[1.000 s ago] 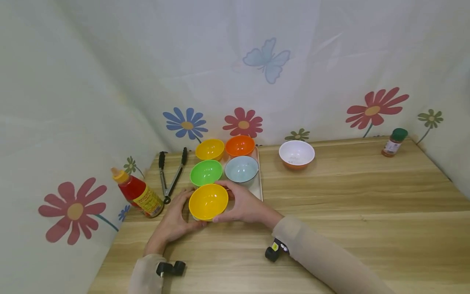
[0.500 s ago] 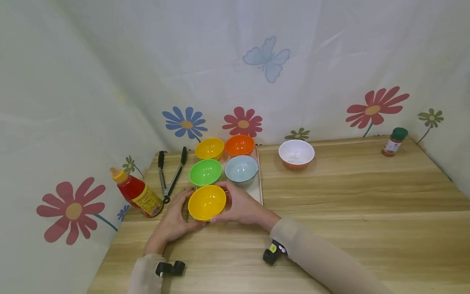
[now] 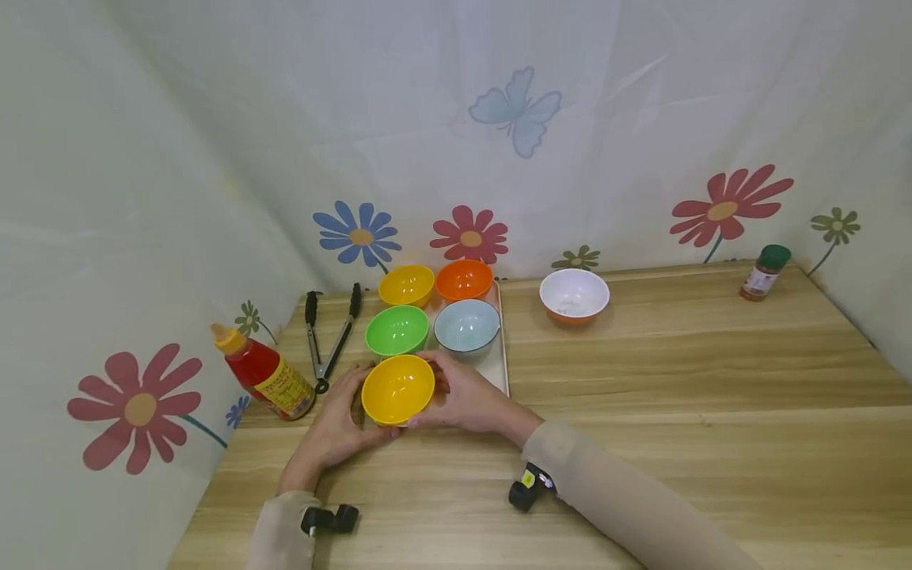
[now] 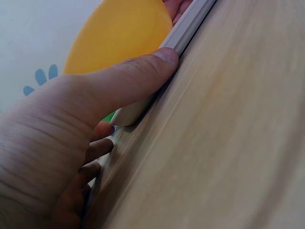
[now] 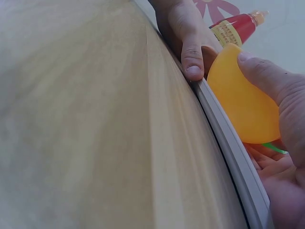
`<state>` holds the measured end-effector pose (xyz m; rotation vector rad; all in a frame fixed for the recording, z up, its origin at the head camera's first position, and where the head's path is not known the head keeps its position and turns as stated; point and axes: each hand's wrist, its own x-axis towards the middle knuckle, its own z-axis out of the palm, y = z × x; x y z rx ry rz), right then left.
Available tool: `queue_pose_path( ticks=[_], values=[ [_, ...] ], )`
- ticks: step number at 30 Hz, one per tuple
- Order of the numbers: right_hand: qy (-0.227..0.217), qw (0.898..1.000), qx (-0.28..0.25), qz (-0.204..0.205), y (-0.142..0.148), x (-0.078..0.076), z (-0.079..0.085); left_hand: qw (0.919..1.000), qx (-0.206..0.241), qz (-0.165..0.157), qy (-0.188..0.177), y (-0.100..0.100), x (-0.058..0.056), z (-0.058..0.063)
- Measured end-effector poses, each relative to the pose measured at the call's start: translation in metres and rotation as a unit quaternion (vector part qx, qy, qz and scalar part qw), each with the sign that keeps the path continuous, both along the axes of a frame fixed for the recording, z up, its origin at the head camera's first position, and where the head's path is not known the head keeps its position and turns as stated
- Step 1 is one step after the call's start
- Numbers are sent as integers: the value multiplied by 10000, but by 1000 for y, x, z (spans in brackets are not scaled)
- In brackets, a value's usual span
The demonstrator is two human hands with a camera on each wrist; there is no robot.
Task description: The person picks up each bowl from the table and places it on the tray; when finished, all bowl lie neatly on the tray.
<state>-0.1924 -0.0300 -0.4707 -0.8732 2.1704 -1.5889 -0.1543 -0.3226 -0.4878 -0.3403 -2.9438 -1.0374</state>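
Observation:
A yellow bowl (image 3: 397,389) sits over the near left part of a white tray (image 3: 494,369). My right hand (image 3: 466,396) grips this bowl from its right side, thumb on the near wall and fingers round the far side. In the right wrist view the thumb (image 5: 262,71) presses the bowl's wall. At the tray's near left corner is my left hand (image 3: 335,423), its thumb (image 4: 143,71) on the near edge and its fingers curled along the left side. Behind the held bowl stand a green bowl (image 3: 397,331), a light blue bowl (image 3: 466,326), another yellow bowl (image 3: 406,286) and an orange bowl (image 3: 465,281).
Left of the tray lie black-handled tongs (image 3: 330,348) and a red sauce bottle (image 3: 267,376) with a yellow cap. A white bowl with an orange outside (image 3: 574,294) stands right of the tray. A green-capped spice jar (image 3: 765,273) is at the far right, near the curtain (image 3: 606,119).
The yellow bowl in my right hand has shifted slightly left, and my right hand has moved with it. My left hand stays at the tray corner.

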Motion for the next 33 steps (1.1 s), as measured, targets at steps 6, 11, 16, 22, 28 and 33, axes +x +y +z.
queue_pose_path(
  ticks=[6, 11, 16, 22, 28, 33],
  values=[
    [23, 9999, 39, 95, 0, -1, 2, 10000, -10, 34, -56, 1, 1, 1],
    [109, 9996, 76, 262, -2, -3, 2, 10000, -8, 79, -17, -4, 4, 0],
    [262, 9992, 83, 303, -1, -4, 6, 9999, -14, 102, -87, -4, 5, 1],
    [486, 9981, 326, 188, 4, -3, 19, 9999, -41, 96, -47, -2, 3, 1],
    [787, 9968, 94, 49, 20, -9, 40, 10000, -59, 67, 8, 0, 0, 0],
    [826, 9950, -524, -201, 39, -17, 60, 9998, -119, 135, -80, -1, 0, -2]
  ],
)
